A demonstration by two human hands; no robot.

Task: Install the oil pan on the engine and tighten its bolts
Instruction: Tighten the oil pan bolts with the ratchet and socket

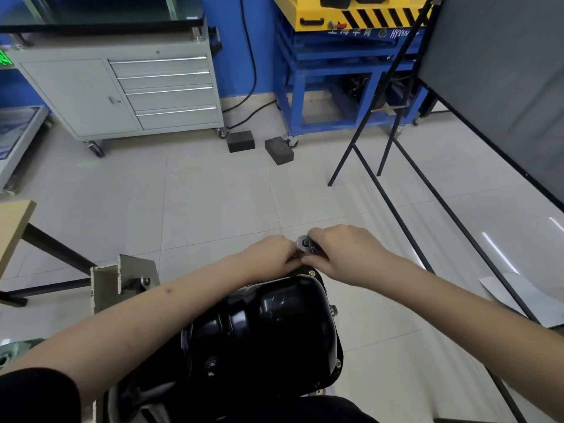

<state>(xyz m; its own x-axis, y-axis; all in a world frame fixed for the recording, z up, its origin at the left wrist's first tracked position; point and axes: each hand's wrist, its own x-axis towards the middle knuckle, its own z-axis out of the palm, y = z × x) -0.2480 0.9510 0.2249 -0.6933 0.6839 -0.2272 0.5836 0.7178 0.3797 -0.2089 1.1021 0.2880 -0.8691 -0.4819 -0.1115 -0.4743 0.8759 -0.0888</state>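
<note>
Two hands recorded at the far end of the work. We list our left hand (271, 254), fingers curled down at the far rim of the oil pan (268, 328), its grip narrow and closed around something beneath the ratchet head; what exactly it pinches we cannot tell. We list our right hand (341, 254), grip closed around the handle of the ratchet wrench (305, 244), whose round silver head shows between the two hands, just above the pan's far edge.

Oil pan: glossy black, seated bottom-up on the engine directly below us, between our forearms, dome facing the camera. Flange bolts: one (312, 273) near the far right corner just beside our right hand, one (334, 310) on the right side, one (338, 364) lower on the right flange. Drain plug (211, 363) on the near left slope of the pan.

Engine stand bracket (122, 282): grey metal, left of the pan, partly behind our left forearm.

Surroundings, well apart from the work: grey drawer cabinet (122, 93) on castors at the far left; blue frame (329, 83) carrying a yellow unit with black hazard stripes; two dark blocks (259, 145) on the tiled floor (213, 193); a dark board (503, 80) on black legs at the right; a wooden surface (13, 224) corner at the left edge.
</note>
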